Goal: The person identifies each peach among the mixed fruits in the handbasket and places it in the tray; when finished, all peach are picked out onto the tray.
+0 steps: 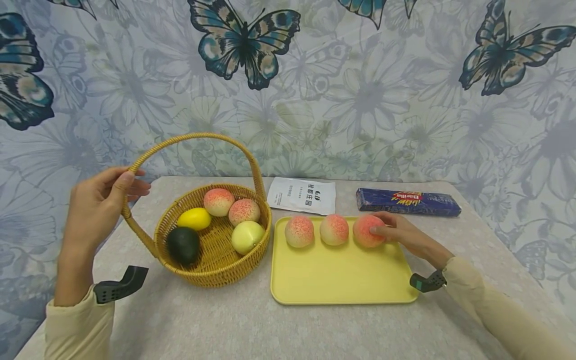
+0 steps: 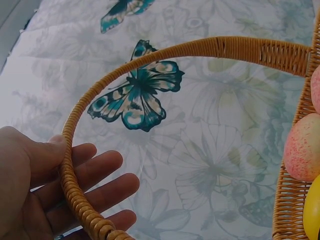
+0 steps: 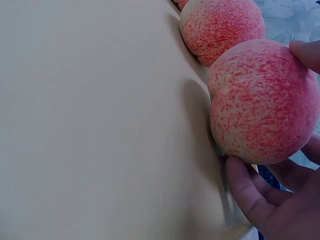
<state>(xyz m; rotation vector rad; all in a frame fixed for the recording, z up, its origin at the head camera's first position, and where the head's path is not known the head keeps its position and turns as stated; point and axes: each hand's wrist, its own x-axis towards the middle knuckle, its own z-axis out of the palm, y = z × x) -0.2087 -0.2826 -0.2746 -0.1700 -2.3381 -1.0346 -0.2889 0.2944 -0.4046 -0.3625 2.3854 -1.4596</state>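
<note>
My left hand (image 1: 96, 210) holds the arched handle (image 1: 202, 135) of a wicker basket (image 1: 216, 277), thumb on one side and fingers behind it. Inside the basket lie two peaches (image 1: 219, 202), a yellow lemon (image 1: 194, 219), a dark green avocado (image 1: 183, 245) and a pale green round fruit (image 1: 247, 237). On the right, my right hand (image 1: 400, 232) grips a pink-speckled peach (image 3: 262, 102) between thumb and fingers at the far right corner of a yellow tray (image 1: 344, 280). Two more peaches, a left one (image 1: 299, 231) and a middle one (image 1: 334, 229), sit in a row beside it.
Behind the tray lie a white printed packet (image 1: 301, 195) and a long blue Barilla box (image 1: 408, 202). A butterfly-patterned cloth (image 1: 315, 100) hangs behind the table (image 1: 216, 325). The basket stands just left of the tray.
</note>
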